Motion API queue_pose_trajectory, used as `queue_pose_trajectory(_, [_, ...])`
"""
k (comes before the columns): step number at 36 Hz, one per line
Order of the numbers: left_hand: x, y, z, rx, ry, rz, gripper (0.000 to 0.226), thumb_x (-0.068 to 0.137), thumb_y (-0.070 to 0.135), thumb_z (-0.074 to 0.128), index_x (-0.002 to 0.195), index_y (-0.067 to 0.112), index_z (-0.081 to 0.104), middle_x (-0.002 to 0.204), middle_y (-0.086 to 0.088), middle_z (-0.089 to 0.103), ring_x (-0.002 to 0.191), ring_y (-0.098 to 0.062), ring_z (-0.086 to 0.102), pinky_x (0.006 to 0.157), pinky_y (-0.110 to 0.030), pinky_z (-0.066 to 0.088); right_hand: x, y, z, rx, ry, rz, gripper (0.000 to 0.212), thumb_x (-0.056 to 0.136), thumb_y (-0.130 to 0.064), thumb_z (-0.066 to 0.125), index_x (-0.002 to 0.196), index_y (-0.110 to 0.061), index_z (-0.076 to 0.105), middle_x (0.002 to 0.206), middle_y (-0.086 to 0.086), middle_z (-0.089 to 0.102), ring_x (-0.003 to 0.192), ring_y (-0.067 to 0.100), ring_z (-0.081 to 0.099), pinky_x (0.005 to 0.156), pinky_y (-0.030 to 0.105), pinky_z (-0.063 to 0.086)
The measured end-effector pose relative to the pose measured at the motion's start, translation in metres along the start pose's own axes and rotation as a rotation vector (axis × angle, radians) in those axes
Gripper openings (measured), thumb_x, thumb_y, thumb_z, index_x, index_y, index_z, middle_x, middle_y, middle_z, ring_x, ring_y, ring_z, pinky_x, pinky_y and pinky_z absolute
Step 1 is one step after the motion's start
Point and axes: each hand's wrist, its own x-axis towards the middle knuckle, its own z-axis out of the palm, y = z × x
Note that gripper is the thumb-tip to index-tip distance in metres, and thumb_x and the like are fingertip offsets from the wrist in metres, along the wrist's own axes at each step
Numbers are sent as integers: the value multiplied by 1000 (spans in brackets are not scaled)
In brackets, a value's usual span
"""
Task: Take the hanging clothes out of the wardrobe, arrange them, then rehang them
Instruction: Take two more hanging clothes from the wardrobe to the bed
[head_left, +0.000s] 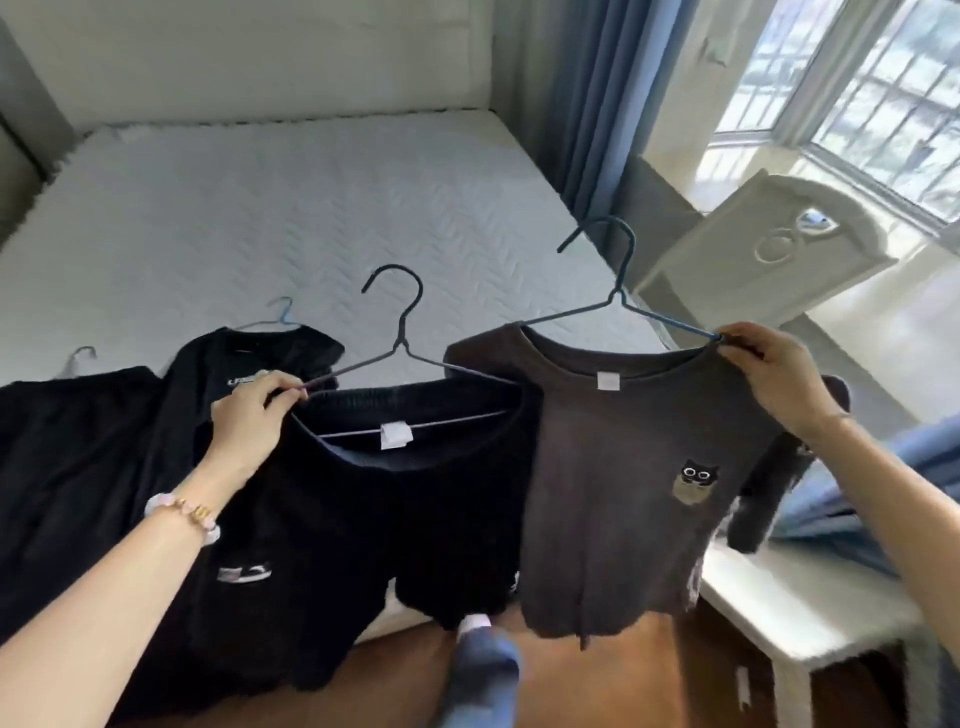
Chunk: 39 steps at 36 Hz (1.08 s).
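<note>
Holding two hung pieces over the bed, we pinch the black garment by a top corner in our left hand, the brown shirt likewise in our right hand. Arranging seems underway; next, both likely need laying flat beside the black clothes beyond our left hand.

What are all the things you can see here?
blue hanger: 1, blue, held up, right
grey hanger: 1, dark grey, held up, middle
shirt: 1, brown, on the blue hanger
shorts: 1, black, on the grey hanger
mattress: 1, white, behind
black clothes: 2, black, lying on the mattress, left
curtains: 2, blue, past the mattress and lower right
bracelet: 1, pink, left wrist
left hand: 1, pinching grey hanger
right hand: 1, pinching blue hanger
</note>
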Motion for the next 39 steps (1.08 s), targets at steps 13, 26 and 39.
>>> queue_pose_trajectory(13, [263,-50,89,86,-10,-185,12,93,15,55,91,15,67,111,-7,67,111,-29,57,97,-34,34,292,14,153,-2,-110,-9,24,81,-23,59,78,-46,61,91,-5,64,97,20,58,101,48,35])
queue_pose_trajectory(26, [434,-171,218,246,68,-322,18,93,9,54,95,0,70,107,-18,68,102,-35,60,77,-31,36,436,70,364,-183,-90,52,16,86,-5,58,97,-7,70,102,18,71,104,37,59,100,45,34])
queue_pose_trajectory(39, [420,-229,264,96,-1,-382,42,93,6,53,134,3,50,140,-17,48,131,-33,42,111,-39,31,385,86,436,-278,-380,211,39,88,-6,57,127,-3,53,126,17,61,113,35,58,96,38,41])
